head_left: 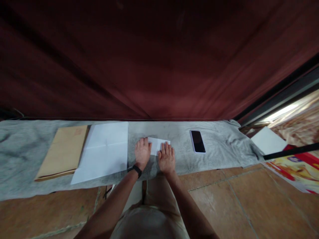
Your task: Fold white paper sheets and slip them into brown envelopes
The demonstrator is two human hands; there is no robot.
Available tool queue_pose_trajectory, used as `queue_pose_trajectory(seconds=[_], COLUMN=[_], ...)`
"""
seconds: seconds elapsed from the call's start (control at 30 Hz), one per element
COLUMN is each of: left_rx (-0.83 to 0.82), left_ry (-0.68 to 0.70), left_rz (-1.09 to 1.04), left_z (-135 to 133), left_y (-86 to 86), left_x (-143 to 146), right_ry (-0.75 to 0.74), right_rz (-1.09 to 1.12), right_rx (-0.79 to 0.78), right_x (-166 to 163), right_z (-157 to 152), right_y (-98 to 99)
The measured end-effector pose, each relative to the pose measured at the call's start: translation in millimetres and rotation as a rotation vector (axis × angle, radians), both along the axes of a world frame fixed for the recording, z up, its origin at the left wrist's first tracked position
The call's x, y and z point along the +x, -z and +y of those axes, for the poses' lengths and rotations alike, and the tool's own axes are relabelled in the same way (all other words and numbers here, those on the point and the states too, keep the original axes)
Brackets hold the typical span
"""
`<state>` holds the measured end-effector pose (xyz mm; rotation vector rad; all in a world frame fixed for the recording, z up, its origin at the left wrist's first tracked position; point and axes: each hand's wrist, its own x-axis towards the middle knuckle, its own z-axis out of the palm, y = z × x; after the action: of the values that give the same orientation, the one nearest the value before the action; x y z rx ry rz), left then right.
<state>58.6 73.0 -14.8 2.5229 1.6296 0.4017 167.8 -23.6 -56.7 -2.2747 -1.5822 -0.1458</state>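
A small folded piece of white paper [156, 145] lies on the grey cloth between my hands. My left hand [143, 153], with a black band on its wrist, rests flat at the paper's left edge. On the right end of the paper lies my right hand [166, 159], its fingers stretched out over it. Neither hand is closed on anything. Parts of the paper's left and right ends are hidden under the fingers.
Left of my hands lie large creased white sheets [106, 151] and a stack of brown envelopes [63, 149]. A phone [198, 141] lies to the right on the grey cloth [224, 146]. Dark red fabric [159, 66] hangs behind; a colourful box [299, 169] stands at far right.
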Motion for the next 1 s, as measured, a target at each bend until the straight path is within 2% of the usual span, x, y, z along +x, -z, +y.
queue_pose_trajectory(seconds=[0.1, 0.17, 0.3, 0.4, 0.53, 0.67, 0.77, 1.0], left_rx=[0.066, 0.059, 0.020, 0.007, 0.005, -0.009, -0.007, -0.001], left_ry=[0.276, 0.392, 0.365, 0.386, 0.417, 0.448, 0.431, 0.389], left_rz=[-0.034, -0.049, -0.051, -0.031, -0.017, -0.001, 0.006, -0.004], left_z=[-11, -19, -24, -24, -24, -25, -25, -28], left_y=[12.0, 21.3, 33.3, 33.5, 31.3, 33.7, 35.1, 31.0], left_x=[-1, 0, 0, -1, -4, -4, -2, -3], right_ry=[0.000, -0.003, -0.011, -0.006, 0.012, -0.150, -0.208, -0.132], right_rz=[0.003, 0.008, 0.019, 0.024, 0.069, 0.116, 0.104, 0.031], right_rx=[-0.011, -0.028, -0.047, -0.044, -0.038, -0.020, -0.034, -0.062], right_x=[0, 0, 0, 2, 5, 2, 0, 6], right_z=[1, 1, -1, -1, 7, 21, 25, 17], right_y=[-0.2, 0.3, 1.6, -1.3, -15.0, -25.5, -21.5, -3.5])
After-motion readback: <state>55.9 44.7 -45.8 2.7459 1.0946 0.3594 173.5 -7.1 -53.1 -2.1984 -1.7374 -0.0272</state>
